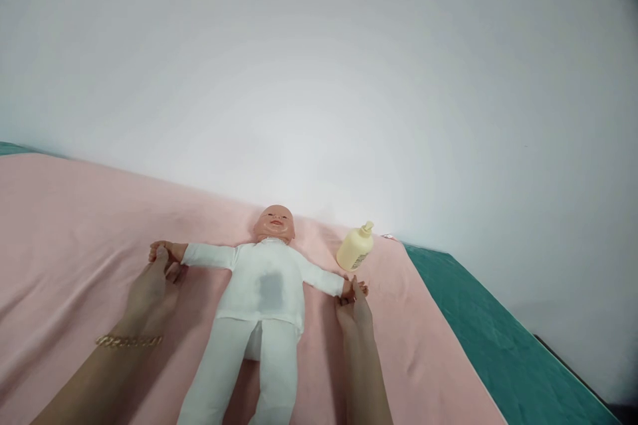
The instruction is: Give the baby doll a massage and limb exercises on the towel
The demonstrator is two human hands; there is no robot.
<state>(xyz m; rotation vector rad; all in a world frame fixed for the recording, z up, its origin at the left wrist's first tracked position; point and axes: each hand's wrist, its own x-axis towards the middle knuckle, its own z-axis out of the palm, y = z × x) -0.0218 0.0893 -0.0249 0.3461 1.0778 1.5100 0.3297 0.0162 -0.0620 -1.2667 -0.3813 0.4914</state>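
A baby doll [239, 285] in a white long-sleeved top and white trousers lies face up, its arms spread to both sides. A grey patch shows on the front of its top. My left hand [152, 285], with a bracelet at the wrist, is closed on the doll's hand at the left. At the right, my right hand [355, 311] grips the doll's other hand between thumb and fingers. Just beyond that hand stands a pale yellow pump bottle [355, 249] with dark lettering.
Under the doll is a pink cloth [100, 212] with some wrinkles. Green surface [488, 319] shows past its right edge and at the far left. A pale wall [319, 80] rises right behind the doll's head and the bottle.
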